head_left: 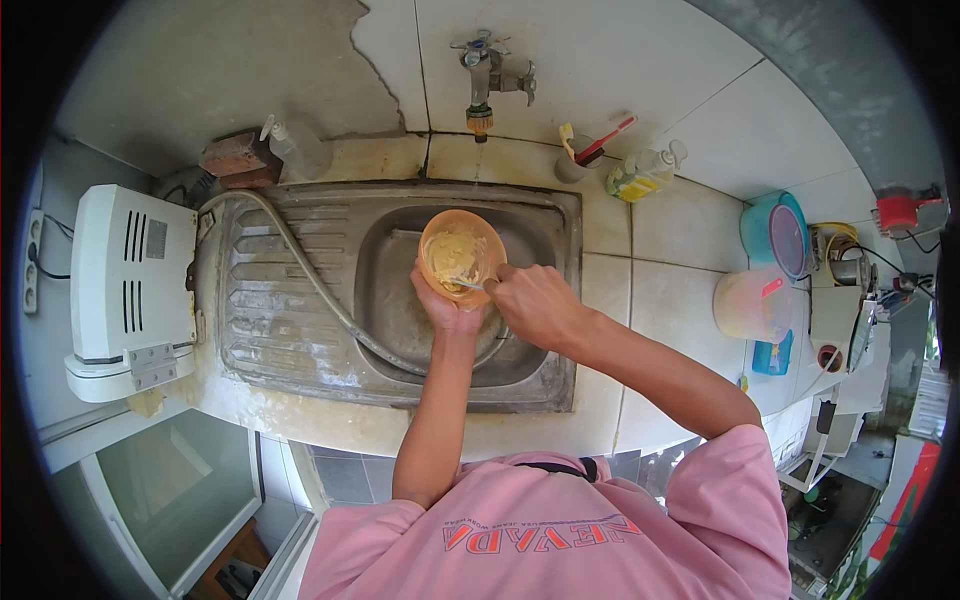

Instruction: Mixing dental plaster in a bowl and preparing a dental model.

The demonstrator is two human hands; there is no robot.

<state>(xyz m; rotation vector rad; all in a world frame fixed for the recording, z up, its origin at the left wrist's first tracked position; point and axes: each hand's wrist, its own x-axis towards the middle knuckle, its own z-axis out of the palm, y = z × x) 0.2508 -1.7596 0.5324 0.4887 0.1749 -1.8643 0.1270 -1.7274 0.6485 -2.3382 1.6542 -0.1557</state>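
Observation:
Above the sink basin (393, 262), my left hand (447, 308) is closed around the side and underside of an orange plastic bowl (495, 238). Pale yellow, lumpy mush (455, 252) lies inside it. With closed fingers, my right hand (535, 305) grips a thin, silvery spoon (466, 284) at the bowl's right rim. The spoon's end is down in the mush, so its tip is hidden. A grey hose (318, 292) runs across the drainboard and into the basin below my hands.
Over the basin is a wall tap (480, 90). Toothbrushes in a cup (572, 168) and a pump bottle (643, 175) stand behind at right. A white appliance (135, 285) is at left, with bricks (240, 160) near it. Plastic tubs (752, 305) stand on the right counter.

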